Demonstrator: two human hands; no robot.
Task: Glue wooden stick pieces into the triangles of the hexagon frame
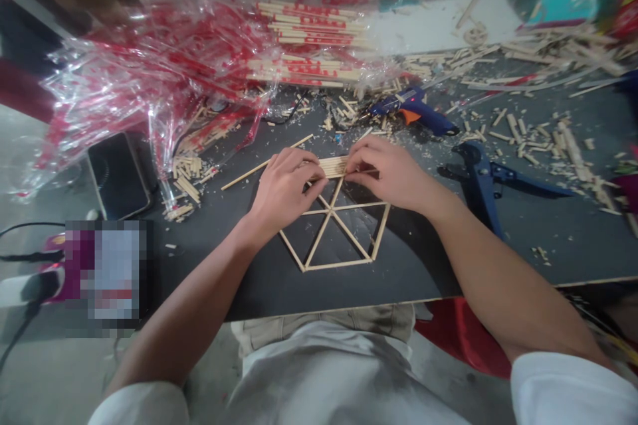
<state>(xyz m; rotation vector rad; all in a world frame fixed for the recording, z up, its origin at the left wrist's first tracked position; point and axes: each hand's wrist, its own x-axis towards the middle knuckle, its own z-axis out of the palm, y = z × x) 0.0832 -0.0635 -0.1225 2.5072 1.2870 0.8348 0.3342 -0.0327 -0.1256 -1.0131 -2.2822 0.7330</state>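
Observation:
A hexagonal frame of thin wooden sticks with spokes (pixel 343 265) lies flat on the dark tabletop (pixel 409 279). At its far side is a small panel of wooden sticks laid side by side (pixel 333 167). My left hand (pixel 289 182) has its fingers closed at the panel's left end. At the right end, my right hand (pixel 381 169) pinches the panel between thumb and fingers. The frame's far corners are partly hidden by both hands. One long loose stick (pixel 249 172) lies beyond my left hand.
A blue glue gun (pixel 419 109) and blue-handled cutters (pixel 481 179) lie to the right. Cut stick pieces (pixel 543 139) litter the table. Wrapped chopsticks (pixel 314 40) and crumpled red plastic wrappers (pixel 164 60) are piled behind. A phone (pixel 119 176) and power strip (pixel 54 252) are left.

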